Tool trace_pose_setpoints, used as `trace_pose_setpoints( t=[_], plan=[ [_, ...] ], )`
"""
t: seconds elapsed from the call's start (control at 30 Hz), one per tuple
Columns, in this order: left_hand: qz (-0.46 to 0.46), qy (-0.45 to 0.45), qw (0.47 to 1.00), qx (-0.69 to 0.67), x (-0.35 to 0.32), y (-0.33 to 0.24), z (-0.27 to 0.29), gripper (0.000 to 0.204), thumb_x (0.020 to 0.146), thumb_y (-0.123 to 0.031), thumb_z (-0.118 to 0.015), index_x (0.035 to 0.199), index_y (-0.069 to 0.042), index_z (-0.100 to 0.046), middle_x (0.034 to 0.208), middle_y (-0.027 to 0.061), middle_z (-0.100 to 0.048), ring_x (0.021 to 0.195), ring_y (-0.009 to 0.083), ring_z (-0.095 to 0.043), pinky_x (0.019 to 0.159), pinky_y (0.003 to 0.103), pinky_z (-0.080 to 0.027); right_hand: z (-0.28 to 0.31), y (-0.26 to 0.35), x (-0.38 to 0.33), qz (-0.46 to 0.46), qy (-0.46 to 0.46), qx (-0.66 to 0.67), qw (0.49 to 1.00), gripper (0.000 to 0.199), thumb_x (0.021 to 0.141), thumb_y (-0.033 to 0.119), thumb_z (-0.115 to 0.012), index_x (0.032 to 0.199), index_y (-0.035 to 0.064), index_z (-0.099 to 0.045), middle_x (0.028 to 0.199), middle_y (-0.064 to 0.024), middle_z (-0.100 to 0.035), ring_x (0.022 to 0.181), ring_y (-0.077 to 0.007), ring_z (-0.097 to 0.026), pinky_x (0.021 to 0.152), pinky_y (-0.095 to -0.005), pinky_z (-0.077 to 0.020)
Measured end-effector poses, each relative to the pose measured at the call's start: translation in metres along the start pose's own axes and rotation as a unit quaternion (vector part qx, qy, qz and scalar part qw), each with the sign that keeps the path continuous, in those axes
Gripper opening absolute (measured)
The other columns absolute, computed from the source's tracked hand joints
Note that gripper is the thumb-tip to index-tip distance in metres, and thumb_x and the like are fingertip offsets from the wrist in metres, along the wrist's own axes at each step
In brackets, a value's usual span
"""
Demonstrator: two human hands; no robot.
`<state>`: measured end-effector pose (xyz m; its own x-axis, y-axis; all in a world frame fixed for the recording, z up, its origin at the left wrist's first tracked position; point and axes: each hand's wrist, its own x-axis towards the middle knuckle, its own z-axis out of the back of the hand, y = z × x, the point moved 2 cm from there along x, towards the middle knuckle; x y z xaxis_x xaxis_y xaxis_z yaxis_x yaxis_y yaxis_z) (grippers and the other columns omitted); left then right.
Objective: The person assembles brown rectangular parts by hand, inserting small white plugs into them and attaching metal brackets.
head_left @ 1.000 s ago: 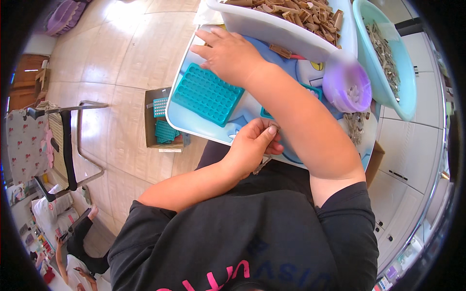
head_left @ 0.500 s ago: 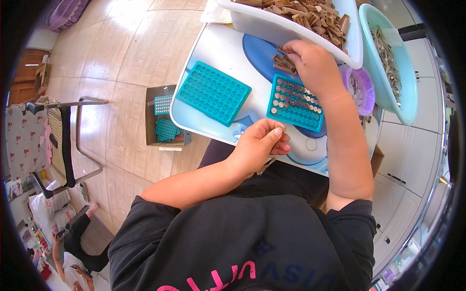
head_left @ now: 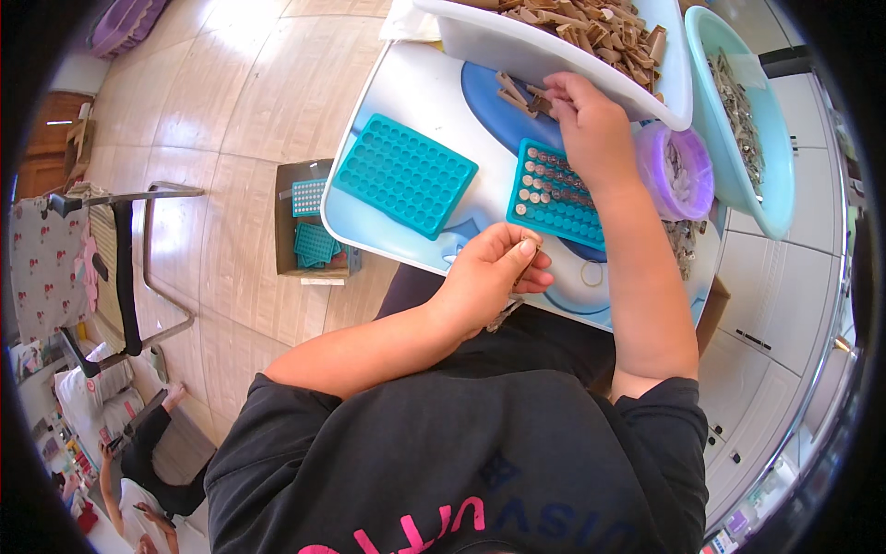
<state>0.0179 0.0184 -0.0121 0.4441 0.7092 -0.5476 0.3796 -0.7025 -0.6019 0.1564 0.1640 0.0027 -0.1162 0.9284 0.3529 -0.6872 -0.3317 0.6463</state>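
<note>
A: We see the right hand point(head_left: 591, 125) stretched out over the small white table with the blue figure on its top point(head_left: 406, 92), its fingertips point(head_left: 551, 90) down among a few loose brown stick-like pieces point(head_left: 517, 92) that lie just under the edge of the white plastic tub point(head_left: 517, 51) heaped with the same brown pieces.

B: Agreed. Its fingers are curled and drawn together at those pieces, but we cannot tell whether they actually pinch one.

A: Under that wrist lies the teal plastic grid tray with small round metal pieces in several rows of its cells point(head_left: 556, 194). The hand is above its far edge.

B: And to its left, well apart, we have a second teal plastic grid tray with bare cells point(head_left: 404, 174), lying at an angle on the same table.

A: The left hand point(head_left: 489, 277) sits at the near edge of the table, fingers bent in close, thumb against them. Something small and dark shows below it, too unclear for us to name.

B: Right of the filled tray we see a round translucent purple cup point(head_left: 678, 175), and beyond it a light blue plastic basin point(head_left: 743, 120) holding small greyish parts.

A: On the tiled floor beside the table stands a brown cardboard box with more teal trays point(head_left: 309, 222) in it
</note>
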Motion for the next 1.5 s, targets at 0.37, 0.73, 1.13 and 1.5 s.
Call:
trace_pose_setpoints(
  t=[0.37,0.73,1.13,1.5],
  plan=[
    [-0.010,0.001,1.000,-0.003,-0.001,0.003,0.002,0.016,0.097,-0.017,-0.044,0.103,-0.004,-0.050,0.093,0.0077,-0.058,0.083,0.0171,-0.061,0.077,0.030,-0.052,-0.004,0.012,-0.003,0.014,0.104,-0.131,0.986,0.014,0.078,0.018,-0.062,0.088,0.0081,-0.062,0.087,-0.0086,-0.061,0.081,-0.0296,-0.059,0.070,-0.0399,-0.0470],
    [0.006,0.002,0.998,-0.063,-0.008,-0.003,-0.006,0.019,0.096,-0.017,-0.045,0.108,-0.003,-0.051,0.097,0.0106,-0.061,0.091,0.0192,-0.061,0.082,0.033,-0.052,0.063,0.026,-0.056,-0.204,0.102,0.268,0.936,0.025,0.091,0.018,-0.050,0.106,0.0022,-0.062,0.093,-0.0018,-0.061,0.082,-0.0095,-0.054,0.072,-0.0246,-0.0439],
    [0.070,0.061,0.993,-0.066,-0.016,-0.007,-0.031,0.022,0.097,-0.018,-0.041,0.112,-0.003,-0.047,0.102,0.0138,-0.060,0.093,0.0229,-0.061,0.084,0.036,-0.051,0.098,0.016,-0.181,-0.147,0.062,-0.197,0.967,0.024,0.088,0.014,-0.053,0.107,0.0023,-0.060,0.091,-0.0137,-0.056,0.083,-0.0333,-0.057,0.071,-0.0386,-0.0458],
    [0.129,0.106,0.982,-0.091,-0.016,-0.001,-0.031,0.027,0.098,-0.019,-0.036,0.117,-0.002,-0.044,0.104,0.0144,-0.059,0.093,0.0240,-0.061,0.084,0.037,-0.051,0.112,0.022,-0.195,-0.087,0.136,-0.111,0.981,0.052,0.069,0.005,-0.069,0.118,0.0025,-0.053,0.119,-0.0143,-0.053,0.103,-0.0328,-0.054,0.088,-0.0380,-0.0437]
  ],
)
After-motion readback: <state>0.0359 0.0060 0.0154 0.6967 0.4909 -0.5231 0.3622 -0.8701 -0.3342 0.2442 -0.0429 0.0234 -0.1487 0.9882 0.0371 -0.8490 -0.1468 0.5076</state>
